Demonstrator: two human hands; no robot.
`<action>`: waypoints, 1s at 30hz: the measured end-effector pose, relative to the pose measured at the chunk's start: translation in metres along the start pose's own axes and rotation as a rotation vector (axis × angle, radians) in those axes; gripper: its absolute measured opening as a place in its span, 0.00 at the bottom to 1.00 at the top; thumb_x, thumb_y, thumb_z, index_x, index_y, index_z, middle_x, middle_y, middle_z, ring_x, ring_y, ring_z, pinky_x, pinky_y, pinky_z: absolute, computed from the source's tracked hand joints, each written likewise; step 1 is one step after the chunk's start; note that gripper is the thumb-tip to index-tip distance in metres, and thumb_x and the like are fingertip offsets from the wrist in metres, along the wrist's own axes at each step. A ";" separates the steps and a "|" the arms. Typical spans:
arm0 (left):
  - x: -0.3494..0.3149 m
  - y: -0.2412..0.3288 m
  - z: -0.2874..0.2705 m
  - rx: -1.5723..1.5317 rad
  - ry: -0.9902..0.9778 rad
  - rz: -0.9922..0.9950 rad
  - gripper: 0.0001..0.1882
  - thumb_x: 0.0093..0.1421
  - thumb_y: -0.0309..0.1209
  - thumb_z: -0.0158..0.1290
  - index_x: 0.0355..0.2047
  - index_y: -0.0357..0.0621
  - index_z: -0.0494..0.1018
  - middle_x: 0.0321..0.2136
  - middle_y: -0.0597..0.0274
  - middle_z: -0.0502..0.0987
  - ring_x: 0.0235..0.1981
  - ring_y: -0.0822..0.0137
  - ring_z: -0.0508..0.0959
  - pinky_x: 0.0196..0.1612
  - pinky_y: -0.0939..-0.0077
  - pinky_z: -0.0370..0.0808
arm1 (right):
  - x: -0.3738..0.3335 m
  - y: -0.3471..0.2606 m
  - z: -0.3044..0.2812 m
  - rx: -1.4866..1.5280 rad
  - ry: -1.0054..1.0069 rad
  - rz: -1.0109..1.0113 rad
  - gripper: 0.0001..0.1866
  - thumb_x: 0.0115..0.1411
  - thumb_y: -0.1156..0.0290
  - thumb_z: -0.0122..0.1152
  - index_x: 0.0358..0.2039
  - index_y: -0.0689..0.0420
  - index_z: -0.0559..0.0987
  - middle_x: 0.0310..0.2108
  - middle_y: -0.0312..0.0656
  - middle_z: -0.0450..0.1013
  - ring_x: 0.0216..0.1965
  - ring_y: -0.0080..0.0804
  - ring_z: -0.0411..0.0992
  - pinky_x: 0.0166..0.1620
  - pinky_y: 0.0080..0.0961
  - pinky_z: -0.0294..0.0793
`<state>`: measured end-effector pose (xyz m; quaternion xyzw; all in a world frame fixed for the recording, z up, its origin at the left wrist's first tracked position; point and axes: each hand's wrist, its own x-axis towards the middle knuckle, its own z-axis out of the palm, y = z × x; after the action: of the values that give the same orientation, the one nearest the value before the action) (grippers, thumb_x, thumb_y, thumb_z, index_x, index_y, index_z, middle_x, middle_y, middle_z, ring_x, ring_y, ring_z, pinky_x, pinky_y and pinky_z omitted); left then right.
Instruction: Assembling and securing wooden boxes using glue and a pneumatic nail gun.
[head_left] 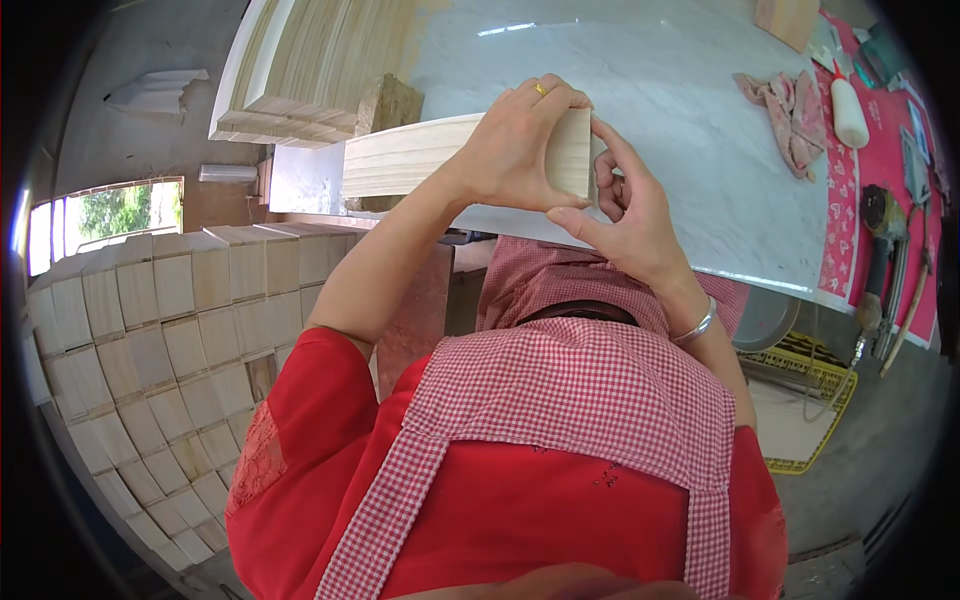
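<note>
Two hands hold one long pale wood board just above the near edge of the white table. Your left hand is wrapped over the board's right end, fingers pressed on it. Your right hand pinches that same end from below with thumb and fingertips. Past the board, at the table's far left, sits a stack of boards. Right of the board lie a pink rag and a white bottle.

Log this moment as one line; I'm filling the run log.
left hand: grips wooden board | right hand: fingers at board's end | white tabletop beneath
</note>
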<state>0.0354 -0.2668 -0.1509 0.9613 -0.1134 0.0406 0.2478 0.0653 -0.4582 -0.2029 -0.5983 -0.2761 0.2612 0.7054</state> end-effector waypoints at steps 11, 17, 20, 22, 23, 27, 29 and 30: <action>0.003 -0.001 0.001 0.014 0.002 0.025 0.41 0.33 0.39 0.67 0.49 0.40 0.67 0.45 0.52 0.71 0.47 0.50 0.72 0.51 0.60 0.70 | -0.033 0.005 -0.003 -0.177 0.034 -0.246 0.45 0.45 0.72 0.75 0.63 0.62 0.65 0.42 0.40 0.67 0.32 0.24 0.67 0.34 0.20 0.69; 0.002 -0.002 -0.001 0.029 -0.008 0.011 0.42 0.33 0.40 0.67 0.50 0.39 0.67 0.45 0.52 0.71 0.47 0.50 0.72 0.51 0.60 0.70 | -0.052 0.001 0.006 -0.231 0.059 -0.171 0.38 0.47 0.75 0.72 0.60 0.62 0.70 0.46 0.44 0.68 0.37 0.28 0.70 0.40 0.24 0.71; 0.001 -0.003 -0.001 0.034 -0.011 0.025 0.42 0.32 0.41 0.67 0.50 0.39 0.67 0.45 0.52 0.71 0.47 0.50 0.72 0.51 0.60 0.70 | -0.052 0.006 0.010 -0.215 0.084 -0.153 0.34 0.48 0.79 0.70 0.59 0.61 0.72 0.46 0.42 0.68 0.36 0.26 0.69 0.40 0.22 0.70; 0.002 -0.003 0.001 0.035 -0.006 0.032 0.42 0.32 0.41 0.67 0.50 0.39 0.67 0.45 0.52 0.71 0.47 0.50 0.72 0.51 0.60 0.71 | -0.048 0.009 0.013 -0.365 0.204 -0.263 0.28 0.49 0.80 0.68 0.53 0.63 0.75 0.42 0.44 0.69 0.34 0.32 0.71 0.38 0.24 0.71; 0.002 -0.003 0.002 0.036 -0.004 0.039 0.42 0.32 0.41 0.67 0.50 0.39 0.67 0.45 0.52 0.71 0.47 0.50 0.72 0.51 0.60 0.71 | -0.046 0.011 0.015 -0.439 0.265 -0.318 0.25 0.50 0.81 0.67 0.51 0.64 0.76 0.40 0.45 0.69 0.33 0.35 0.71 0.37 0.25 0.72; 0.002 -0.004 0.001 0.042 0.005 0.047 0.42 0.32 0.41 0.67 0.50 0.39 0.67 0.45 0.52 0.72 0.46 0.50 0.72 0.50 0.60 0.71 | -0.030 0.029 0.020 -0.571 0.390 -0.509 0.18 0.49 0.84 0.67 0.43 0.64 0.79 0.35 0.44 0.71 0.31 0.38 0.71 0.33 0.28 0.71; 0.002 -0.004 0.001 0.045 0.006 0.049 0.42 0.32 0.41 0.67 0.49 0.39 0.67 0.45 0.52 0.72 0.46 0.50 0.72 0.50 0.60 0.71 | -0.027 0.034 0.022 -0.580 0.413 -0.526 0.17 0.48 0.84 0.67 0.41 0.63 0.79 0.33 0.44 0.71 0.31 0.39 0.71 0.33 0.29 0.70; 0.002 -0.004 0.002 0.049 0.005 0.049 0.42 0.32 0.41 0.67 0.49 0.39 0.67 0.44 0.52 0.72 0.46 0.49 0.72 0.50 0.60 0.71 | -0.026 0.036 0.022 -0.590 0.436 -0.542 0.16 0.47 0.84 0.67 0.39 0.63 0.79 0.32 0.43 0.71 0.30 0.39 0.71 0.33 0.30 0.69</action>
<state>0.0382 -0.2648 -0.1541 0.9639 -0.1352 0.0519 0.2234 0.0296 -0.4557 -0.2373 -0.7208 -0.3306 -0.1548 0.5892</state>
